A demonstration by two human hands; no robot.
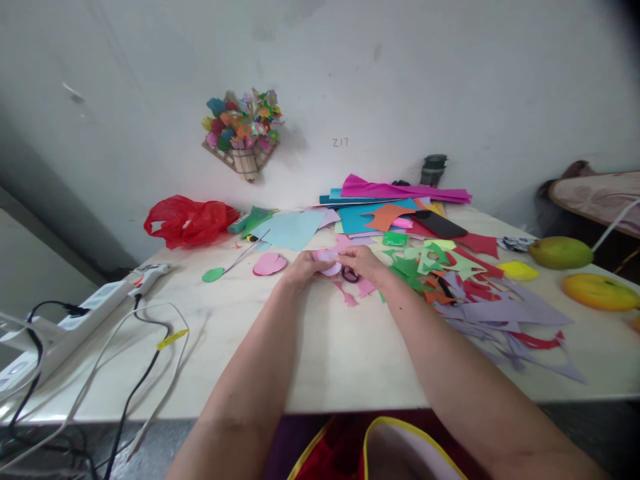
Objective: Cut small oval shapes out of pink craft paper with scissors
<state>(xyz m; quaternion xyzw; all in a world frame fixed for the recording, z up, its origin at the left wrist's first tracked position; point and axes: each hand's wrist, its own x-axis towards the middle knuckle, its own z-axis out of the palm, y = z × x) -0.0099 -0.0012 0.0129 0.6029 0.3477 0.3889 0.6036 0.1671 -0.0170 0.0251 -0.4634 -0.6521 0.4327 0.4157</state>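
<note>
Both hands meet over the middle of the table. Between them is a small stack of pink and pale lilac paper pieces (329,263). My left hand (306,267) pinches its left side, and my right hand (361,260) pinches the right side. Just below my right hand are the dark loops of what look like scissors (350,274). Pink scraps (346,294) lie under and in front of the hands. To the left rest a pink rounded paper piece (270,263) with red under it and a green paper circle (213,275) by a thin stick.
Coloured scraps (465,293) spread on the right, near two mangoes (561,253). Behind are paper sheets (290,229), a black phone-like object (440,225) and a dark cup (433,171). A red plastic bag (187,221) and a power strip (95,307) with cables are left.
</note>
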